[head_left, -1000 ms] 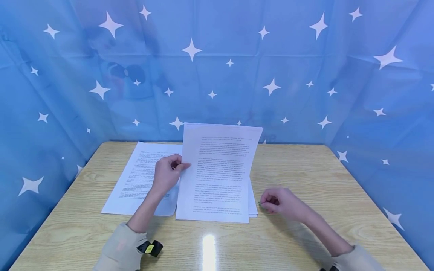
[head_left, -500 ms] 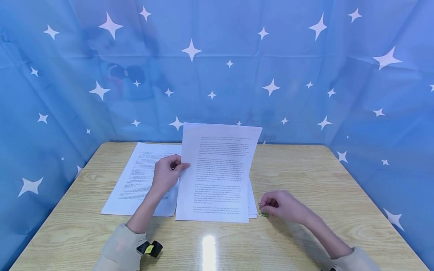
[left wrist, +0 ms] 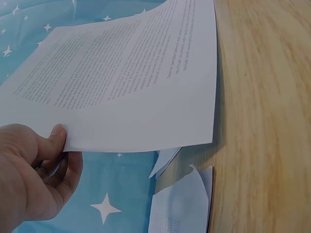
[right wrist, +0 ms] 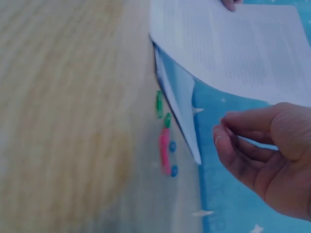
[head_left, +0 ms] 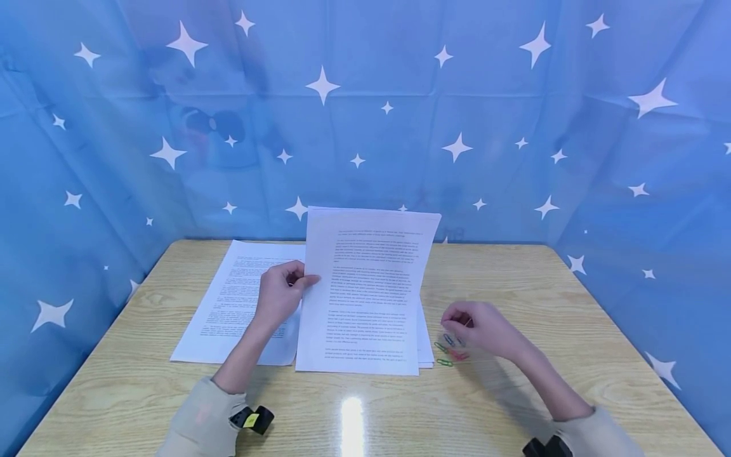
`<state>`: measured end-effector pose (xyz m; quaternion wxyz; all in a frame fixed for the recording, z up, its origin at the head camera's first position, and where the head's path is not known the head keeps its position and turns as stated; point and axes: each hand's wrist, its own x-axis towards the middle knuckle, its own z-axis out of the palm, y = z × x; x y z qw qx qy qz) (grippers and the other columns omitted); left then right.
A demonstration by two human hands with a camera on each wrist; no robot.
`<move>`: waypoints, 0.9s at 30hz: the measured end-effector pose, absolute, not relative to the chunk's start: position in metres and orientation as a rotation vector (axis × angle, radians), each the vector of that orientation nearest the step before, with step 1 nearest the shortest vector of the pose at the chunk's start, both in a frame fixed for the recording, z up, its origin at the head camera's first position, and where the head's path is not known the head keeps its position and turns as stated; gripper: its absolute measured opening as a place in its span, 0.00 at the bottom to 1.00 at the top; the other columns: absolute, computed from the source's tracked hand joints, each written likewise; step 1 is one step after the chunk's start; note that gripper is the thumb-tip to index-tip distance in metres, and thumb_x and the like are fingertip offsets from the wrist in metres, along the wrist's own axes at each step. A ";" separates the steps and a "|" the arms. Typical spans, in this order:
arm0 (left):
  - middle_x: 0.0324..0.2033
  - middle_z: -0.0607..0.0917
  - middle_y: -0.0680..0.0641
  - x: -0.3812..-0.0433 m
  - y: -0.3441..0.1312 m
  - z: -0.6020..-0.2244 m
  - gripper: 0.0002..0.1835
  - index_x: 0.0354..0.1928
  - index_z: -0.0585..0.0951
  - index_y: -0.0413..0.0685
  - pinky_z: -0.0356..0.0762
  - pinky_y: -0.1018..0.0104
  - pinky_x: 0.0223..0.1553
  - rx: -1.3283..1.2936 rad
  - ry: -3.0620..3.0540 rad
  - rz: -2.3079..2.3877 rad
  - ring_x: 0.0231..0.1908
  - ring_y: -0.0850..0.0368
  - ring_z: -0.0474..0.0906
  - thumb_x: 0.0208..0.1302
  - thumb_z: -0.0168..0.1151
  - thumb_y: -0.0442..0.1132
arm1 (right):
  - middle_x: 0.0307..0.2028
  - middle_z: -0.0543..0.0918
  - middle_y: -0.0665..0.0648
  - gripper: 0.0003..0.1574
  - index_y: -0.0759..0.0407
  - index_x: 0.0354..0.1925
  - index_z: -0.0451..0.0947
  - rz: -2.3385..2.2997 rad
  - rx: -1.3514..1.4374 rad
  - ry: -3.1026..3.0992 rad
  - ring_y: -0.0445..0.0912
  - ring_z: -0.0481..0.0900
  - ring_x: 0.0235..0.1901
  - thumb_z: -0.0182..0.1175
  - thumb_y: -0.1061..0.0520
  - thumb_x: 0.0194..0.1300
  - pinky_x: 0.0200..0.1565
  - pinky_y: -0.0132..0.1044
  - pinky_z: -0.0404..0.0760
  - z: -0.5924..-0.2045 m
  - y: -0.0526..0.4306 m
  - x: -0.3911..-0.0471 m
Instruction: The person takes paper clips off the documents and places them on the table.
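My left hand [head_left: 280, 292] pinches the left edge of a few printed sheets [head_left: 365, 292], thumb in front. They stand raised, facing me, slightly bent. In the left wrist view the thumb [left wrist: 59, 133] presses on the paper's face. My right hand [head_left: 485, 330] hovers above several small paper clips: green [head_left: 443, 362], red [head_left: 457, 355] and blue [head_left: 448, 339]. From the right wrist, this hand [right wrist: 272, 150] shows thumb and finger tips meeting; I cannot tell whether a clip is between them. The clips on the table [right wrist: 164, 150] look blurred there.
Another printed stack [head_left: 245, 292] lies flat at the left, partly behind my left forearm. More paper [head_left: 425, 343] shows behind the raised sheets' right edge. The wooden table [head_left: 497, 273] ends at a blue curtain [head_left: 365, 120] with white stars.
My right hand has risen from the table and moved slightly back, uncovering the green, red and blue paper clips. The left hand and its sheets have stayed almost still.
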<state>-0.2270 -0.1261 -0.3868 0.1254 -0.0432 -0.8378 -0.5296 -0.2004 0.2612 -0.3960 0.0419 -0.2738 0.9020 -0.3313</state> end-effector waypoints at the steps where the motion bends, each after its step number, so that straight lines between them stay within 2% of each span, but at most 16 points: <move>1: 0.26 0.82 0.46 -0.227 -0.126 -0.387 0.06 0.29 0.85 0.41 0.68 0.67 0.29 -0.125 -2.440 -1.544 0.31 0.51 0.73 0.63 0.71 0.32 | 0.30 0.83 0.53 0.03 0.62 0.40 0.82 -1.015 -0.830 2.771 0.38 0.78 0.27 0.61 0.63 0.71 0.32 0.34 0.79 -0.394 0.261 -0.202; 11: 0.24 0.81 0.46 -0.226 -0.127 -0.385 0.08 0.27 0.83 0.41 0.66 0.68 0.27 -0.129 -2.428 -1.545 0.29 0.52 0.72 0.63 0.71 0.32 | 0.30 0.82 0.55 0.09 0.63 0.46 0.80 -1.156 -0.693 2.847 0.51 0.82 0.28 0.61 0.59 0.73 0.32 0.39 0.82 -0.377 0.256 -0.210; 15: 0.24 0.80 0.46 -0.226 -0.127 -0.385 0.09 0.26 0.83 0.41 0.65 0.68 0.27 -0.133 -2.421 -1.545 0.29 0.52 0.72 0.63 0.71 0.32 | 0.31 0.82 0.55 0.11 0.64 0.48 0.79 -1.219 -0.653 2.876 0.51 0.82 0.28 0.62 0.57 0.73 0.31 0.41 0.82 -0.371 0.253 -0.213; 21: 0.23 0.80 0.45 -0.227 -0.128 -0.385 0.10 0.25 0.81 0.41 0.66 0.69 0.26 -0.136 -2.417 -1.562 0.27 0.52 0.72 0.64 0.70 0.32 | 0.34 0.82 0.56 0.15 0.63 0.53 0.77 -1.308 -0.651 2.900 0.53 0.82 0.28 0.61 0.55 0.74 0.31 0.37 0.81 -0.365 0.250 -0.219; 27: 0.24 0.80 0.45 -0.228 -0.129 -0.386 0.11 0.24 0.80 0.41 0.68 0.69 0.27 -0.134 -2.413 -1.577 0.26 0.52 0.72 0.64 0.70 0.33 | 0.38 0.83 0.57 0.18 0.61 0.57 0.76 -1.372 -0.658 2.891 0.52 0.83 0.29 0.61 0.52 0.74 0.32 0.38 0.82 -0.363 0.245 -0.224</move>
